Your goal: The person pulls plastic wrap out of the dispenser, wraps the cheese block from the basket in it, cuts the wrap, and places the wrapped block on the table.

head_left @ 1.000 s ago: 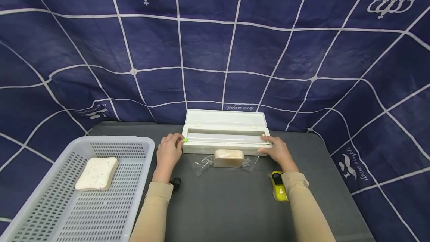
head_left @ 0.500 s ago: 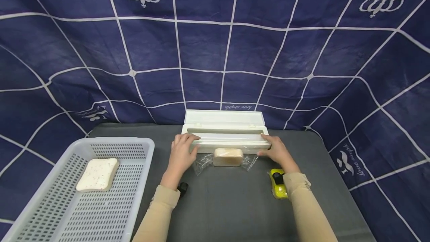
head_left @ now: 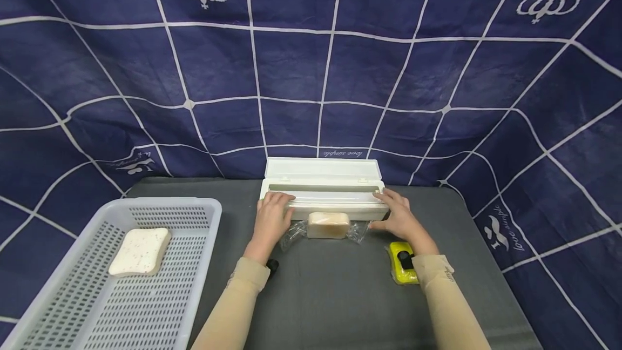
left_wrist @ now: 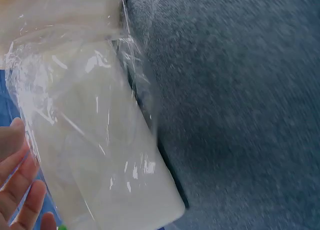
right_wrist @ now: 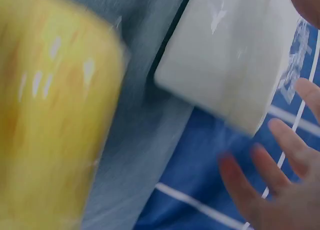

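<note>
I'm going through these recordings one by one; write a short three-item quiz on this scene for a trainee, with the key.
1. True or false: the lid of the white box stands open.
2. Short answer: which hand is nearer the yellow item?
3. Multiple choice: what lies in the basket?
A) the yellow item
B) a speckled, slice-shaped piece
C) the white box

Key:
1. True
2. The right hand
3. B
</note>
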